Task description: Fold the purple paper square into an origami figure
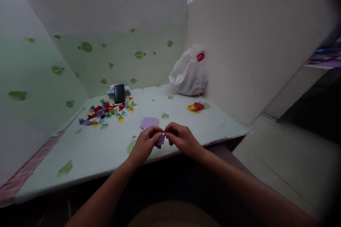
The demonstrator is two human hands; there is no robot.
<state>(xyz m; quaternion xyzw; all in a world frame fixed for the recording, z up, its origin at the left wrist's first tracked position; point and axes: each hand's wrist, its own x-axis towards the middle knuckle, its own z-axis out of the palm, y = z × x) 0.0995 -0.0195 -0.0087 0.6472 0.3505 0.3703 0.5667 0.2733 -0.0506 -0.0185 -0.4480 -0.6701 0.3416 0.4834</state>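
My left hand (146, 142) and my right hand (181, 137) meet just above the table's front edge, both pinched on a small folded piece of purple paper (161, 139) held between their fingertips. Just behind the hands a flat purple paper sheet (148, 122) lies on the pale green tablecloth (101, 149). A heap of several small folded paper pieces (109, 112) in red, purple, yellow, green and blue is spread at the back left.
A black phone (119, 93) stands against a small box behind the heap. A white plastic bag (190, 72) sits in the back right corner. A red and yellow paper shape (195, 106) lies near it. White partition walls (247, 49) enclose the table on three sides.
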